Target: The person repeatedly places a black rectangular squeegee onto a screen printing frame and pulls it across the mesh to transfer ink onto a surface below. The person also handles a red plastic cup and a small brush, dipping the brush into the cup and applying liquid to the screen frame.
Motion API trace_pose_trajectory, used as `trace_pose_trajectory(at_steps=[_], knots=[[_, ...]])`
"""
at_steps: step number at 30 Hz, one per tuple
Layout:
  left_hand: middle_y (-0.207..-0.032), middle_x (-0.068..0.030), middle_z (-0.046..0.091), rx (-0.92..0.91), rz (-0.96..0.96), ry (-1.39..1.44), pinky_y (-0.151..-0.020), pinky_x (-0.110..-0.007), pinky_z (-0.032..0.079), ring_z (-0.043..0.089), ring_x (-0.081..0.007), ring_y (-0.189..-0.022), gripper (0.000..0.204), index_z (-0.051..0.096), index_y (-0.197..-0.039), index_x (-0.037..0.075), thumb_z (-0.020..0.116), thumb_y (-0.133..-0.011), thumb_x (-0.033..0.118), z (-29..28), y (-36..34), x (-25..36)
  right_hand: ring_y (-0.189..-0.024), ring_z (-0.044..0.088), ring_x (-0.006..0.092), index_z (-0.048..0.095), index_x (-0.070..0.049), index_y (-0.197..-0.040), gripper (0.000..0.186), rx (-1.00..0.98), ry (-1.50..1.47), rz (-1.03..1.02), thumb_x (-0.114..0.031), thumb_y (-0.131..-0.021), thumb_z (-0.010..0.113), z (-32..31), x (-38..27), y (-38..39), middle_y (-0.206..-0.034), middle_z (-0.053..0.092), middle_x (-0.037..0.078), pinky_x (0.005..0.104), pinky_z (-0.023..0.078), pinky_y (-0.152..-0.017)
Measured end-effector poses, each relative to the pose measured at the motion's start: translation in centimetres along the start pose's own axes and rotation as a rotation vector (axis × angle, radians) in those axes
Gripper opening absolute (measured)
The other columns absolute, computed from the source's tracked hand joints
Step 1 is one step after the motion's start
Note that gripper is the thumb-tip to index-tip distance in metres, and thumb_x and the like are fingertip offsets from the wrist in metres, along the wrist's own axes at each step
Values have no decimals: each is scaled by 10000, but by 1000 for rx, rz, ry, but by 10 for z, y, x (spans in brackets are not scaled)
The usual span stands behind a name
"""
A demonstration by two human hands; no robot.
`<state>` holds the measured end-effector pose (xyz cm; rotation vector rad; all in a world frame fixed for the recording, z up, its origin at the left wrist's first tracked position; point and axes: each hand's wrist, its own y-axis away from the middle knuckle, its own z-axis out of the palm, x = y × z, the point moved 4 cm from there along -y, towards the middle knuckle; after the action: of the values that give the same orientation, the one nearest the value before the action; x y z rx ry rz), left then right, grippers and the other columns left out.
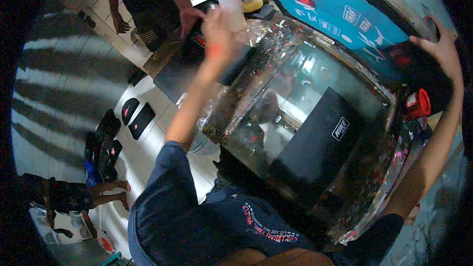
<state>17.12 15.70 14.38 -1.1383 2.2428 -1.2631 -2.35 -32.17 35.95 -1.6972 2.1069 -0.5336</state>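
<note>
My left hand, smeared by motion, is against the side of a translucent white bottle at the back of the bench; its grip is not clear. On the right, my right hand grips the edge of a raised screen-printing frame, thumb and fingers around its corner. The screen is teal with pale designs and tilts up at the far side. Below it a black sheet with a small white printed mark lies on the glass-topped printing table.
Another person's hand is close to my left hand, above a dark flat piece. A yellow tape roll lies by the bottle. A red tub stands at the right edge. Black cut pieces lie on the tiled floor, near another person.
</note>
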Motion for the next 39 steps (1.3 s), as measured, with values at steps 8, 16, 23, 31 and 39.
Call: trace_pose_trajectory(at_steps=[8,16,23,31,39], knots=[[-1182,-204,656,-688,860,1128,-1046,-488,425,607,-365,-1120,409,682,-1146,38,715,-835,302,30,186,532,-1063,670,374,658,89,-1175,906,-15,39,-152,-569,-597,886,-38,-85,35,-1156,693,277,410,512,-950],[-1065,-185,680,-744,992,1053,-918,-463,447,635,-312,-981,375,692,-1099,39,704,-864,331,48,224,583,-944,704,353,706,81,-1073,825,-43,-13,-110,-570,-599,887,-21,-50,10,-1031,727,260,401,537,-850],[-851,-143,687,-641,592,713,-748,-435,406,631,-285,-770,387,723,-1024,51,736,-860,401,86,136,297,-964,712,353,720,78,-1063,815,-55,-61,-109,-574,-603,891,-28,-42,5,-1046,733,260,396,546,-858],[-1617,-232,281,-786,709,694,-1170,-593,261,317,-419,-1468,1016,387,-1549,159,790,-728,602,55,121,261,-924,716,305,738,73,-1028,762,-63,-53,-112,-564,-637,885,-26,-41,-4,-1020,747,211,366,546,-839],[-1663,-224,194,-964,711,660,-1190,-669,181,197,-420,-1536,1107,372,-1574,205,777,-673,704,79,141,237,-902,717,270,765,41,-1005,657,-134,-97,-106,-514,-674,880,-27,-48,-1,-999,758,180,356,540,-817]])
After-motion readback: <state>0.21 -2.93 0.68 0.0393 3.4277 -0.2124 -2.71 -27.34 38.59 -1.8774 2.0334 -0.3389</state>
